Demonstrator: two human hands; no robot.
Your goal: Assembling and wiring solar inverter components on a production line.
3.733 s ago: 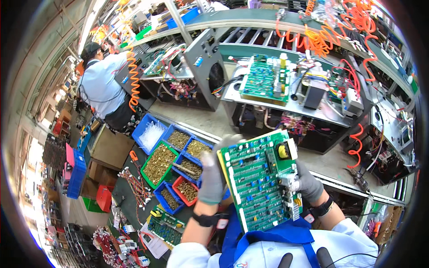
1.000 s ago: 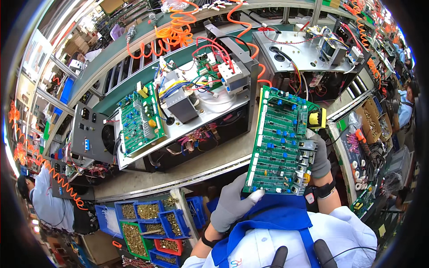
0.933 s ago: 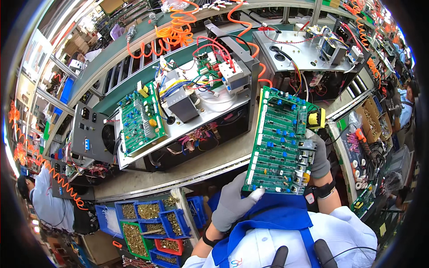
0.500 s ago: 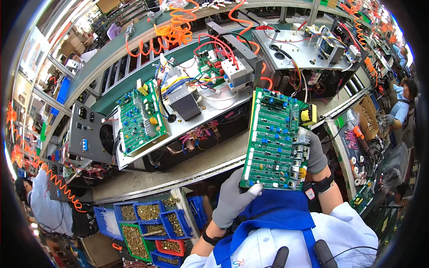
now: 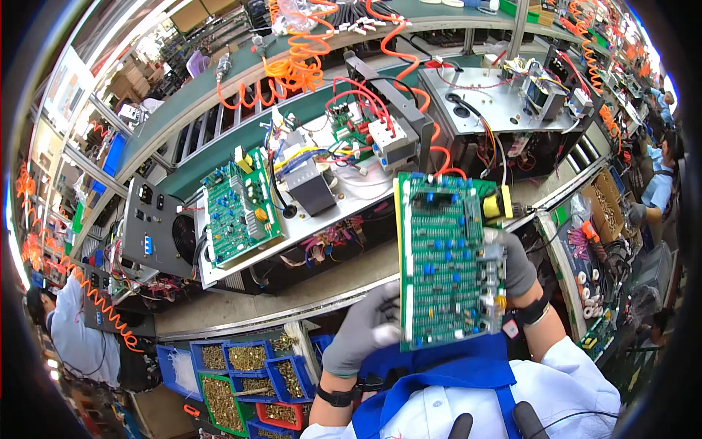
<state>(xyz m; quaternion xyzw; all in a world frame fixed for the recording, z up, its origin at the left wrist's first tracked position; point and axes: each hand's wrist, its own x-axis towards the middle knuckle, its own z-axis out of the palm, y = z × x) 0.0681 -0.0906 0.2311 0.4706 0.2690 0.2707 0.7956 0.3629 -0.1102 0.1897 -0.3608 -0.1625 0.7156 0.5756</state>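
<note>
In front of my chest I hold a green circuit board [image 5: 442, 267], dense with blue parts, metal heat sinks and a yellow transformer at its upper right. My right hand [image 5: 518, 267], in a grey glove, grips the board's right edge, its fingers partly hidden behind it. Close by the lower left edge, my left hand [image 5: 362, 329], gloved too, has its thumb off the board's face and apart from its bent fingers; whether the fingertips touch the board is unclear. A similar board [image 5: 238, 208] lies on the open metal chassis [image 5: 322, 201] ahead to the left.
Blue, green and red bins [image 5: 227, 402] of brass-coloured fasteners stand at lower left. A second chassis [image 5: 475, 99] sits at the back right. Coiled orange air hoses [image 5: 296, 69] hang above the line. A cardboard box [image 5: 605, 205] and co-workers [image 5: 658, 183] are at right.
The board has come down and nearer to me, tilting more upright. My left thumb has slipped off its lower left corner, while my right hand keeps its grip.
</note>
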